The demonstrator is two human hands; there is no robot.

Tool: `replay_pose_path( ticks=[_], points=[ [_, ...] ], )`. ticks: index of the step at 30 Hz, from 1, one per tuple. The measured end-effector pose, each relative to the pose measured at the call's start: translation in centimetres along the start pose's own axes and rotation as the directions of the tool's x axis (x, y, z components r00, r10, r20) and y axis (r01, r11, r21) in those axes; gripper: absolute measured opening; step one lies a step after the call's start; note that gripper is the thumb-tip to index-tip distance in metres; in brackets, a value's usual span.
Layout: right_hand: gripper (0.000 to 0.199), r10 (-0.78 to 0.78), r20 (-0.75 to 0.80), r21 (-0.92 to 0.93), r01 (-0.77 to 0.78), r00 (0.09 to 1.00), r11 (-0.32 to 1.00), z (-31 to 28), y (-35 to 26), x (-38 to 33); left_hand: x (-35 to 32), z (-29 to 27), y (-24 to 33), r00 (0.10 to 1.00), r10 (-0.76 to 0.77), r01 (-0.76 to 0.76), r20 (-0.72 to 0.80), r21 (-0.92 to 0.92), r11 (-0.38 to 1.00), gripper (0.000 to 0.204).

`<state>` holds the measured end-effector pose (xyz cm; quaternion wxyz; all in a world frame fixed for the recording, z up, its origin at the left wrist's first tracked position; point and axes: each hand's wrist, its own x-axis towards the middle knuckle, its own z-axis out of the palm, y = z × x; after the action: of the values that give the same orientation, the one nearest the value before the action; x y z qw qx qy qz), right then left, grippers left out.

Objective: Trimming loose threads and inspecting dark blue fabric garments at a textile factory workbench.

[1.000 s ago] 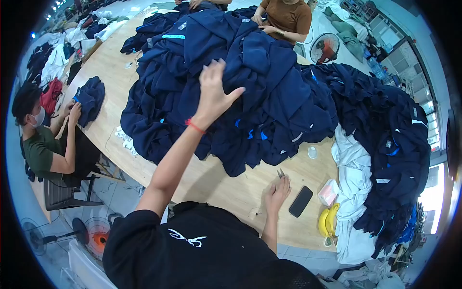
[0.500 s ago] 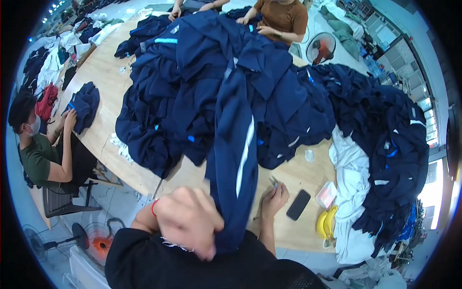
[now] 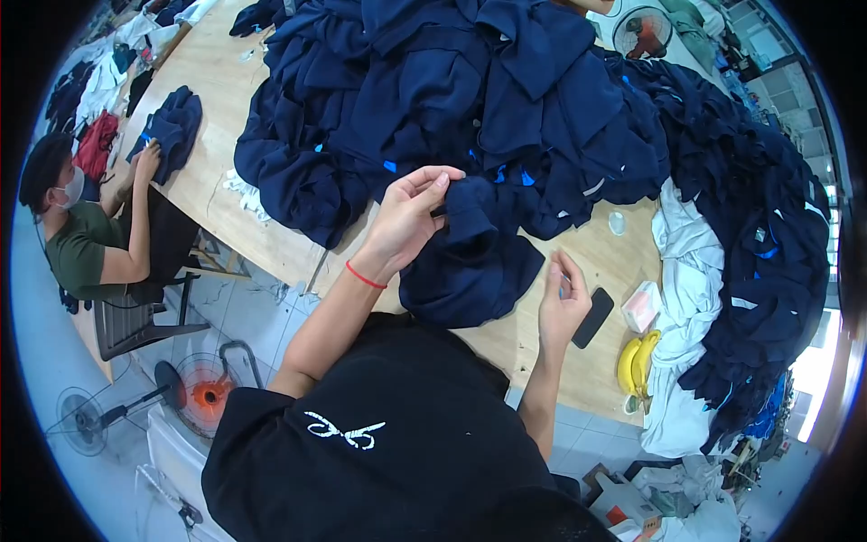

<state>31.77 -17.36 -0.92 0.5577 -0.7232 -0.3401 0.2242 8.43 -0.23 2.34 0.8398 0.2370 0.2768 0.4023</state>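
My left hand pinches the upper edge of a navy garment between thumb and fingers. The cloth hangs bunched from that grip and spreads over the near edge of the table. To the right of the garment, apart from it, my right hand is curled round small thread snips; only a bluish bit shows between the fingers, the rest being hidden. Beyond both hands rises a big heap of navy garments with small bright blue tags.
Right of my right hand lie a black phone, a small pink-and-white box and bananas. White cloth and more navy garments border the wooden table. A masked person handles dark cloth at the left.
My left hand has moved up and away from my body, and now grips the garment's edge. The long striped piece is gathered into a bunch. My right hand has shifted right and farther up.
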Motion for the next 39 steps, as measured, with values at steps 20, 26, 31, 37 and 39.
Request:
replay_pose_path(
  ticks=[20, 26, 31, 37, 39],
  points=[
    [0.031, -0.905, 0.133, -0.494, 0.819, 0.403, 0.292, 3.3, -11.1, -2.1, -5.5, 3.8, 1.2, 0.438, 0.644, -0.789, 0.628, 0.611, -0.06, 0.055],
    [0.028, -0.913, 0.162, -0.474, 0.841, 0.375, 0.261, 3.7, -11.1, -1.6, -5.0, 3.7, -2.0, 0.792, 0.255, -0.61, 0.554, 0.72, 0.331, 0.017],
    [0.031, -0.871, 0.192, -0.37, 0.855, 0.452, 0.363, 5.3, -11.7, -3.1, -3.5, 2.5, -4.0, 0.862, 0.413, -0.498, 0.294, 0.641, 0.584, 0.028],
    [0.02, -0.856, 0.418, -0.043, 0.948, 0.304, 0.316, 8.7, -12.5, -5.2, -2.2, -2.4, -4.4, 0.575, 0.356, -0.776, 0.736, 0.629, -0.046, 0.046],
    [0.022, -0.883, 0.3, -0.024, 0.928, 0.362, 0.373, 7.1, -12.1, -4.9, -2.5, -4.8, -2.8, 0.582, 0.331, -0.768, 0.743, 0.636, -0.075, 0.047]
  ],
)
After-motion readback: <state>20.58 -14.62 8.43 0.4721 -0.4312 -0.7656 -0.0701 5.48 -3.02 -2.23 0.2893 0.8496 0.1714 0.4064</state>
